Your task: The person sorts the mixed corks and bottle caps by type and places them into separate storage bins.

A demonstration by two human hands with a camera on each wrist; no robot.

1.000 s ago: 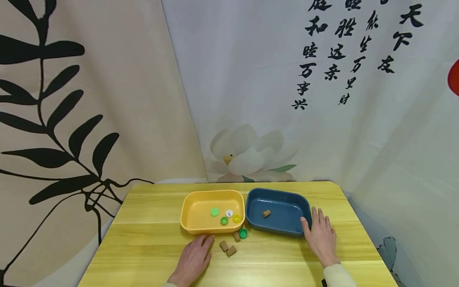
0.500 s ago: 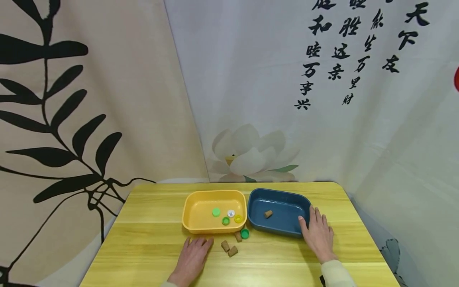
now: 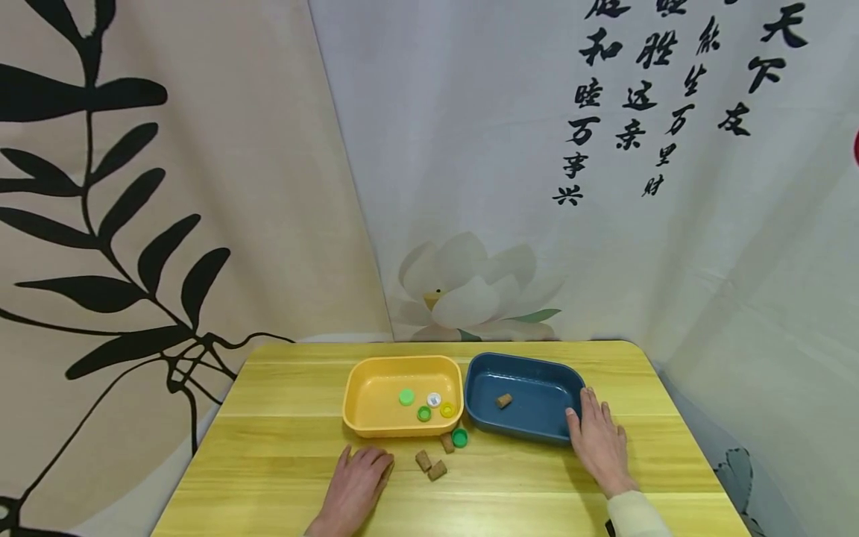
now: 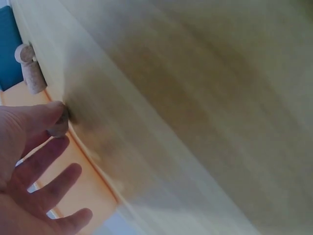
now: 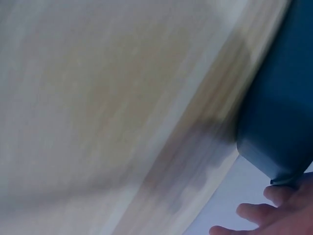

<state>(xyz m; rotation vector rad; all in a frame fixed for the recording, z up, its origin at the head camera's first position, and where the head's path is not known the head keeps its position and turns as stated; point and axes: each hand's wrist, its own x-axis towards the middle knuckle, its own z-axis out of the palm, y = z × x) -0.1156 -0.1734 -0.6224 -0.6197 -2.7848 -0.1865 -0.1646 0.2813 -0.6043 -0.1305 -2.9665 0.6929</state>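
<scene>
In the head view my left hand [image 3: 359, 483] is low over the table, left of several brown corks. The left wrist view shows its thumb and index finger pinching a small cork [image 4: 59, 126], the other fingers spread apart. Two loose corks [image 3: 429, 465] lie just right of this hand. Another cork [image 3: 447, 443] lies at the yellow tray's front edge, beside a green bottle cap [image 3: 459, 438]. My right hand [image 3: 600, 447] rests at the right front corner of the blue tray [image 3: 520, 431], thumb over the rim and fingers extended along its side. One cork [image 3: 504, 400] lies inside that tray.
The yellow tray [image 3: 376, 431] stands left of the blue one, nearly against it. Inside are a light green cap [image 3: 406, 397], a white cap [image 3: 434, 400], a green cap [image 3: 424, 413] and a yellow cap [image 3: 447, 409]. A printed cloth [image 3: 470, 186] hangs behind the wooden table [image 3: 268, 447].
My left hand has drawn slightly back from the yellow tray, its fingers bent more. The right thumb shifts a little at the blue tray's rim. The head view has turned slightly left.
</scene>
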